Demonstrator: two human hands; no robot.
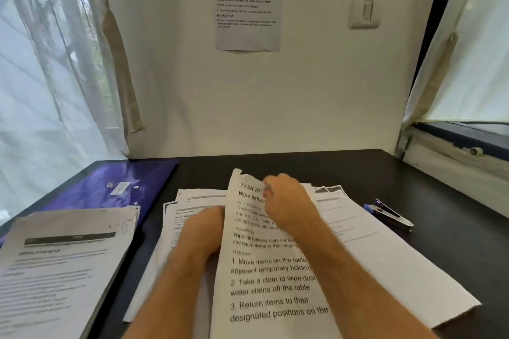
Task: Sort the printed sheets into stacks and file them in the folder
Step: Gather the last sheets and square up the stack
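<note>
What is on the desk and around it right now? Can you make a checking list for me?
Surface: black table, partly covered by paper.
Job's things: lifted sheet raised over the loose pile; sorted stack at left, lapping the purple folder.
Clutter: stapler at right.
Hands: right hand pinches the lifted sheet's top; left hand rests on the pile beside it.
Cables: nothing seen.
Surroundings: wall notice, light switch, curtains.
</note>
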